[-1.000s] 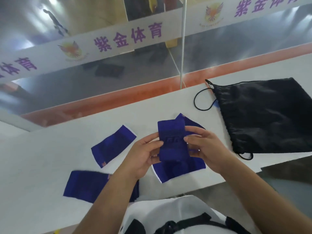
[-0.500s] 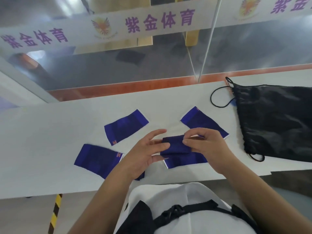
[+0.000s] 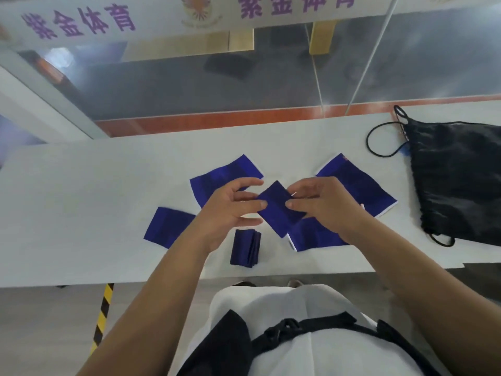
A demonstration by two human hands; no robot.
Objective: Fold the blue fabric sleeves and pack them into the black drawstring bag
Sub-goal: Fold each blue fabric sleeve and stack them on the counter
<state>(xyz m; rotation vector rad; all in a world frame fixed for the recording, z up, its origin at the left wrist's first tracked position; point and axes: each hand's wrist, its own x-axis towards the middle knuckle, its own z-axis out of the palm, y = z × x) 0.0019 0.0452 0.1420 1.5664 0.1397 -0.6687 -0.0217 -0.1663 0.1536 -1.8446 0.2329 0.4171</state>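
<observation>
Both hands pinch one folded blue sleeve point(image 3: 278, 210) above the white table point(image 3: 81, 213): my left hand point(image 3: 230, 210) on its left edge, my right hand point(image 3: 322, 204) on its right. A folded blue sleeve stack point(image 3: 245, 248) lies near the front edge below my left hand. Flat blue sleeves lie around: one behind my left hand point(image 3: 225, 176), one at the left point(image 3: 166, 226), one at the right point(image 3: 357, 185), one under my right wrist point(image 3: 311, 236). The black drawstring bag point(image 3: 458, 180) lies flat at the table's right end, its cord loop point(image 3: 379, 142) to its left.
A glass partition with an orange base strip point(image 3: 217, 120) and a white banner runs along the table's far edge. A yellow-and-black striped table leg point(image 3: 104, 313) shows below the front edge. My white shirt with a black strap point(image 3: 298, 329) fills the bottom.
The sleeve in my hands went from upright and long to folded smaller and held as a tilted square. The camera tilted down, revealing a folded stack near the front edge.
</observation>
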